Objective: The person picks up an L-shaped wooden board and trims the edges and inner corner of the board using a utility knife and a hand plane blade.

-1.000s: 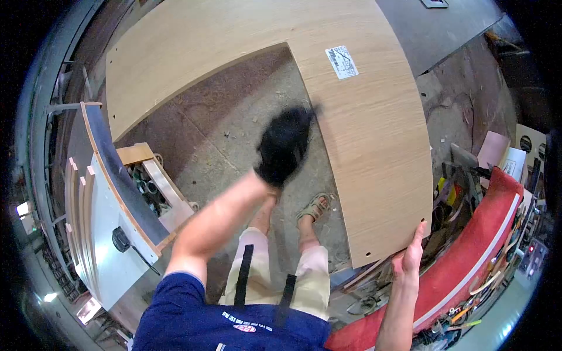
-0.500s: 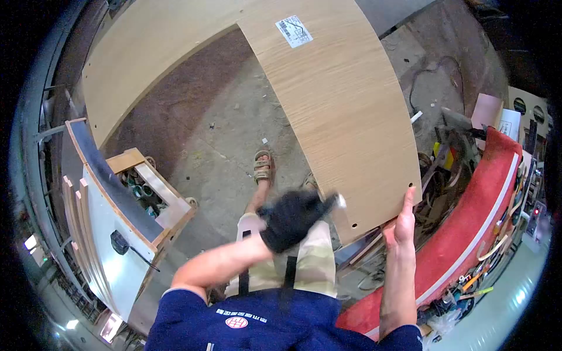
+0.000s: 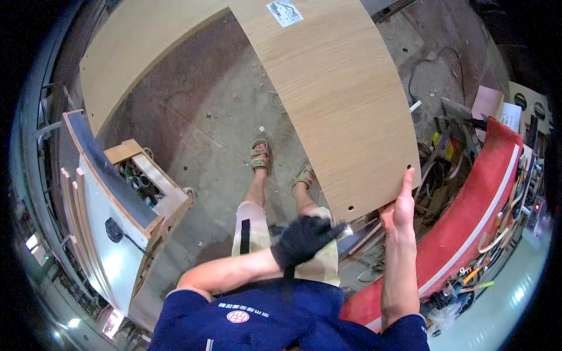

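My right hand [image 3: 404, 205], bare, grips the near right corner of a light wood-grain panel [image 3: 345, 111], thumb on its top face beside a dark hole. The panel is broad, slightly curved, with a second hole near its near end and a printed label [image 3: 285, 13] farther up. In a black glove, my left hand [image 3: 304, 238] is closed just off the panel's near left corner. A small whitish piece [image 3: 348, 230] shows at its fingertips, too blurred to name. Whether it touches the panel edge I cannot tell.
A red padded curved bench [image 3: 468, 205] stands at the right, tools and cords [image 3: 468, 281] beyond it. On the left is a curved white piece [image 3: 114, 257] bearing wood strips [image 3: 88, 228] and a black device [image 3: 114, 229]. An open wooden box [image 3: 146, 181] sits beside it.
My left hand has moved down and slightly right, from over the panel's near left edge to just off its corner. The panel appears slightly higher in view; my right hand keeps its grip.
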Available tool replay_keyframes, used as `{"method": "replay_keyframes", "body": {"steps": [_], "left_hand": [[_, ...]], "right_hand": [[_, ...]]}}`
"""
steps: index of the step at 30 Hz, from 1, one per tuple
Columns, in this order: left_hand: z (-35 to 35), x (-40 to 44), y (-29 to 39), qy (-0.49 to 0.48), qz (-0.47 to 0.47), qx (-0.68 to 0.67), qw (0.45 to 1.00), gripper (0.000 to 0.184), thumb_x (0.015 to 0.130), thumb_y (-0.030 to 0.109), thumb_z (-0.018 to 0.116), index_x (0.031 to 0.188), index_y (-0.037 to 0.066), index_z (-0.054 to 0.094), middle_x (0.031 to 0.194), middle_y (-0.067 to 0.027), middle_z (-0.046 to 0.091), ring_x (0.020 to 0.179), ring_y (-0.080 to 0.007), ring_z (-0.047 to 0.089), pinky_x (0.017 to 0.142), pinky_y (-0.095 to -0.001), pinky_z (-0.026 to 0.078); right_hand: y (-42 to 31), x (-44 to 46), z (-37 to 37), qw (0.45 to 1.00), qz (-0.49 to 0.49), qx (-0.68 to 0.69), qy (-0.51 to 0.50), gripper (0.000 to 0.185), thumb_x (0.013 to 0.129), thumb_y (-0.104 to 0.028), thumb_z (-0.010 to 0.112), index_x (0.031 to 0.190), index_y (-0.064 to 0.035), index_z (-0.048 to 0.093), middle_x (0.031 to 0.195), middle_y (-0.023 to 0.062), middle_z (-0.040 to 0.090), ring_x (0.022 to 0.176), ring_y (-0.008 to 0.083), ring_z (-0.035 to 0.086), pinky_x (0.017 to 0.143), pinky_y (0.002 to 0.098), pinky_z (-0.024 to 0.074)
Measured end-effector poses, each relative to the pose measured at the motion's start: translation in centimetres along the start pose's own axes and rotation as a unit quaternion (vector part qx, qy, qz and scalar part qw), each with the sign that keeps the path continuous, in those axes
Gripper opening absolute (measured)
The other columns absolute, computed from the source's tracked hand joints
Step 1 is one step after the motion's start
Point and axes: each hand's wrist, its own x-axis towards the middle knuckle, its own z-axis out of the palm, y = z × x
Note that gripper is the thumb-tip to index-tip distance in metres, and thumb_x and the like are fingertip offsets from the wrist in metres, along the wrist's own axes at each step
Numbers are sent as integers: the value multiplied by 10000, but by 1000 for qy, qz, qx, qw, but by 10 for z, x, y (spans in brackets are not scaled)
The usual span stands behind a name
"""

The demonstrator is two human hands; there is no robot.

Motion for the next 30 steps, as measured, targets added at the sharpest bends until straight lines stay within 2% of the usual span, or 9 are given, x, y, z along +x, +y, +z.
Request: {"method": "replay_keyframes", "body": {"steps": [3, 4, 9, 15, 18, 21, 26, 27, 30], "left_hand": [[-1, -5, 11, -8, 68, -56, 996, 513, 882, 148, 563, 1391, 216, 559, 880, -102, 615, 782, -285, 637, 588, -427, 513], [-20, 0, 8, -82, -62, -92, 990, 470, 880, 138, 572, 1349, 165, 595, 853, -125, 627, 783, -297, 647, 596, -430, 511], [-32, 31, -26, 167, -143, 38, 975, 472, 873, 121, 582, 1339, 179, 622, 840, -116, 624, 753, -300, 634, 613, -421, 502], [32, -20, 31, -35, 64, -58, 996, 501, 892, 123, 538, 1389, 186, 549, 898, -118, 621, 685, -292, 648, 580, -425, 519], [-6, -1, 11, 37, -244, -182, 952, 354, 914, 168, 603, 1264, 142, 645, 842, -139, 640, 700, -286, 665, 538, -439, 482], [-29, 24, -9, 187, -136, 6, 973, 316, 911, 215, 609, 1211, 144, 679, 823, -134, 637, 707, -278, 657, 541, -433, 479], [85, -28, 35, -20, 50, -52, 997, 373, 877, 102, 537, 1213, 174, 680, 810, -119, 626, 705, -308, 651, 554, -422, 513], [63, -31, 34, -85, 48, -88, 991, 363, 922, 205, 545, 1271, 175, 639, 917, -130, 657, 728, -324, 661, 615, -458, 530], [5, -1, 12, -153, -258, -211, 930, 415, 962, 337, 534, 1335, 162, 585, 1078, -157, 665, 754, -368, 666, 712, -498, 535]], "right_hand": [[-3, -1, -1, 1000, 11, 10, -20, 802, 975, -617, 507, 1477, -2, 390, 1484, 137, 474, 1343, 277, 476, 1099, 425, 409], [-3, 3, -1, 1000, 5, 9, -20, 806, 974, -617, 510, 1475, 3, 390, 1484, 141, 473, 1343, 277, 475, 1101, 425, 407], [-1, 1, -4, 1000, -4, -5, -4, 830, 966, -618, 523, 1469, 28, 389, 1488, 154, 467, 1339, 275, 479, 1105, 426, 402], [0, 7, -9, 1000, -6, 2, -21, 845, 950, -635, 533, 1460, 26, 403, 1473, 148, 481, 1322, 282, 493, 1097, 436, 408], [-2, 3, -6, 1000, -2, -1, -11, 864, 937, -648, 544, 1452, 31, 405, 1460, 151, 490, 1310, 284, 505, 1088, 444, 421], [-2, 1, -4, 1000, 2, -2, 2, 883, 926, -657, 554, 1444, 41, 402, 1450, 159, 493, 1303, 281, 512, 1078, 446, 433], [-2, 3, -11, 999, 30, 17, -12, 766, 953, -608, 552, 1466, -57, 411, 1466, 100, 491, 1300, 264, 510, 1070, 429, 453], [-1, 7, -11, 1000, 22, 13, -10, 764, 955, -606, 551, 1469, -59, 409, 1465, 101, 493, 1298, 265, 513, 1069, 431, 454], [1, 6, -14, 1000, 7, 10, -17, 812, 953, -619, 543, 1462, -2, 402, 1461, 135, 491, 1303, 279, 510, 1078, 439, 438]]}}
